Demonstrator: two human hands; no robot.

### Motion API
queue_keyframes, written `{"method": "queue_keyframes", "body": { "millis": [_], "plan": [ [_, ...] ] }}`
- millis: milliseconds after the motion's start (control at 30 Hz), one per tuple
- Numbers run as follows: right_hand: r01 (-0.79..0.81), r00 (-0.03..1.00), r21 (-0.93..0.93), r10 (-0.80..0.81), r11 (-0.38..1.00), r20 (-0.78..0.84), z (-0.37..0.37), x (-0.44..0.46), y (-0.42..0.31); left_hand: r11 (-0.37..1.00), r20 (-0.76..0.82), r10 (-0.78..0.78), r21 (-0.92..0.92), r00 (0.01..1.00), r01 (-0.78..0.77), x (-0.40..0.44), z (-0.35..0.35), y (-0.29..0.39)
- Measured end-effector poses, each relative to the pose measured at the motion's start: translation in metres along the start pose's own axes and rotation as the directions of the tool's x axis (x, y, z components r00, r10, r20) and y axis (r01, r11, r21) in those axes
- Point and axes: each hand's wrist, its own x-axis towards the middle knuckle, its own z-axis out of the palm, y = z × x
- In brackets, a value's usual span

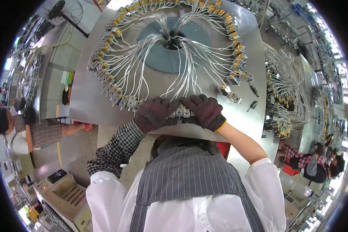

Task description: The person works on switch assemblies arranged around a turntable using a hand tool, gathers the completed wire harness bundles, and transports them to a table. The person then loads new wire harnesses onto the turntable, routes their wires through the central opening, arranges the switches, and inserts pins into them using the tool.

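Small metal connector blocks on white wires, many with yellow parts (231,28), form a ring on the metal table (87,83). Their wires (143,48) fan out from a dark hole (174,42) in a grey-green disc (152,62). At the near edge, my left hand (154,113), in a dark red glove, curls over connectors at the front of the row. My right hand (205,111), gloved alike, bends its fingers over the same row. Between the hands a few metal connectors (181,112) show. The fingertips' exact contact is partly hidden by the gloves.
Two loose connectors (230,94) lie right of the row, near a dark pen-like tool (254,89) and a small black piece (252,106). Another wire-laden station (288,92) stands at right. Co-workers sit at the left (42,133) and right (313,166). A fan (62,9) stands upper left.
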Motion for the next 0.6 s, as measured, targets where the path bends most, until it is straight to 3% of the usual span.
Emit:
{"method": "queue_keyframes", "body": {
  "millis": [67, 100, 133, 167, 200, 267, 300, 333, 367, 433, 467, 533, 567, 600],
  "plan": [
    [-0.035, 0.996, 0.064, 0.03, 0.997, 0.085, -0.002, 0.009, -0.003, 1.0, 0.018, -0.008, -0.001, 1.0, 0.008, 0.0, -0.009, -0.007],
    [-0.087, 0.984, 0.112, 0.069, 0.99, 0.161, -0.003, 0.015, -0.003, 0.992, 0.09, -0.013, -0.125, 0.996, 0.025, 0.001, -0.02, -0.015],
    [-0.087, 0.985, 0.111, 0.069, 0.99, 0.16, 0.001, 0.017, -0.005, 0.969, 0.164, 0.003, -0.246, 0.986, 0.038, -0.001, -0.026, -0.02],
    [-0.086, 0.989, 0.186, 0.061, 0.979, 0.135, 0.008, 0.017, -0.005, 0.97, 0.156, 0.007, -0.241, 0.988, 0.031, -0.004, -0.02, -0.022],
    [-0.081, 0.993, 0.253, 0.056, 0.964, 0.105, 0.01, 0.018, -0.004, 0.969, 0.108, -0.009, -0.246, 0.994, 0.036, -0.005, -0.013, -0.024],
    [-0.067, 0.998, 0.213, 0.063, 0.975, 0.024, 0.012, 0.011, -0.01, 0.97, 0.043, -0.011, -0.244, 0.999, 0.021, -0.007, -0.014, -0.02],
    [-0.048, 0.997, 0.187, 0.057, 0.981, -0.043, 0.003, 0.007, -0.017, 0.996, 0.028, 0.028, -0.087, 0.999, -0.025, -0.012, -0.027, -0.012],
    [-0.097, 0.994, 0.286, 0.107, 0.953, -0.02, -0.01, 0.0, -0.019, 0.995, 0.017, 0.065, 0.074, 0.998, -0.066, -0.015, -0.035, -0.005],
    [-0.101, 0.993, 0.28, 0.113, 0.955, -0.029, -0.012, -0.007, -0.017, 0.994, 0.009, 0.073, 0.08, 0.997, -0.073, -0.014, -0.034, 0.005],
    [-0.009, 0.894, 0.455, 0.211, 0.891, -0.396, -0.012, -0.021, -0.017, 0.98, -0.453, 0.12, 0.195, 0.884, -0.033, -0.003, -0.026, 0.036],
    [-0.05, 0.899, 0.613, 0.304, 0.789, -0.317, -0.012, -0.027, -0.018, 0.986, -0.516, 0.081, -0.083, 0.853, -0.143, 0.013, -0.007, 0.055],
    [-0.078, 0.89, 0.513, 0.291, 0.855, -0.35, -0.045, -0.047, -0.033, 0.906, -0.576, 0.024, -0.334, 0.817, -0.261, 0.055, 0.05, 0.078],
    [-0.112, 0.883, 0.413, 0.282, 0.904, -0.376, -0.059, -0.053, -0.035, 0.678, -0.335, -0.13, -0.717, 0.933, -0.163, 0.074, 0.082, 0.083],
    [-0.061, 0.791, 0.239, 0.193, 0.969, -0.58, -0.064, -0.059, -0.026, 0.512, -0.185, -0.147, -0.855, 0.972, -0.085, 0.079, 0.074, 0.087]
  ]
}}
